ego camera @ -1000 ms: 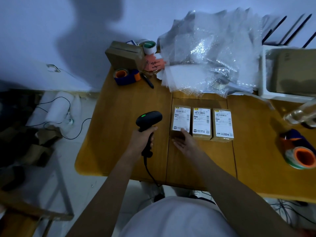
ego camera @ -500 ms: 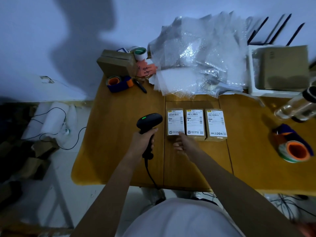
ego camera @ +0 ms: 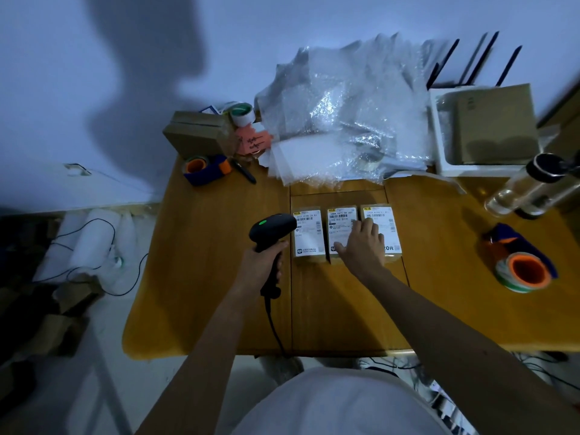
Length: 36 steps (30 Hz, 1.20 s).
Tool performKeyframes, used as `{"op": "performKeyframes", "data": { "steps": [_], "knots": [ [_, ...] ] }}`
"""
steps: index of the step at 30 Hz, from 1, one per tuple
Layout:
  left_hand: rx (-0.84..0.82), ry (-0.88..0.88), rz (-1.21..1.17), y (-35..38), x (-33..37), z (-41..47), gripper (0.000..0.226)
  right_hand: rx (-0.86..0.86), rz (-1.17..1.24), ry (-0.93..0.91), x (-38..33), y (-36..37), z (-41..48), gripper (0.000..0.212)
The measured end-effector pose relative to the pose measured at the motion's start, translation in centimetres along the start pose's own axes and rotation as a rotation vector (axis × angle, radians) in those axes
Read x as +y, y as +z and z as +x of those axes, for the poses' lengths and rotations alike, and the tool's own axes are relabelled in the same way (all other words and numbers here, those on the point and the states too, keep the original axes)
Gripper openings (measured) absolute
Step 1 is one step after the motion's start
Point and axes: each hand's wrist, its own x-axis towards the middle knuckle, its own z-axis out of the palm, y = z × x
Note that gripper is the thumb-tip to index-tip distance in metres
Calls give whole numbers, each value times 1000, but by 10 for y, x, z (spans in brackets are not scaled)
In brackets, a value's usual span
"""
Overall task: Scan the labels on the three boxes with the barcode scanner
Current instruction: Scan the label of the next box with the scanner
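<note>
Three small cardboard boxes with white shipping labels lie side by side on the wooden table (ego camera: 219,277): the left box (ego camera: 308,233), the middle box (ego camera: 339,226) and the right box (ego camera: 389,221). My left hand (ego camera: 262,265) grips the handle of a black corded barcode scanner (ego camera: 272,229) with a green light; its head sits just left of the left box. My right hand (ego camera: 364,246) lies flat, fingers spread, over the middle and right boxes and hides part of their labels.
A heap of bubble wrap (ego camera: 345,120) fills the table's back. A brown box (ego camera: 196,133), tape rolls (ego camera: 204,167) and a pen lie back left. A white tray (ego camera: 439,136), a clear bottle (ego camera: 527,189) and a tape dispenser (ego camera: 524,265) occupy the right.
My right hand moved from the near edge of the left box forward and to the right, onto the middle and right boxes. The scanner stays in my left hand.
</note>
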Motion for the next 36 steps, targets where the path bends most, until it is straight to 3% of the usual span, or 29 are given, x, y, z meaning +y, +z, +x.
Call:
{"op": "performKeyframes", "data": {
  "steps": [5,21,26,29,36],
  "knots": [
    [17,-16,17,3,-2,1,35,-22,-133,-26,3,2,6,80],
    [14,-36,-24,0,-3,-3,31,-161,-148,147,-16,0,16,103],
    [13,-40,-35,0,-5,-2,30,-212,-287,81,-18,-6,18,92],
    [3,-41,-48,0,-6,-2,31,-239,-244,100,-22,-10,20,85],
    [-10,-31,-81,-3,-11,-7,33,-259,-180,114,-31,-7,26,99]
  ]
}}
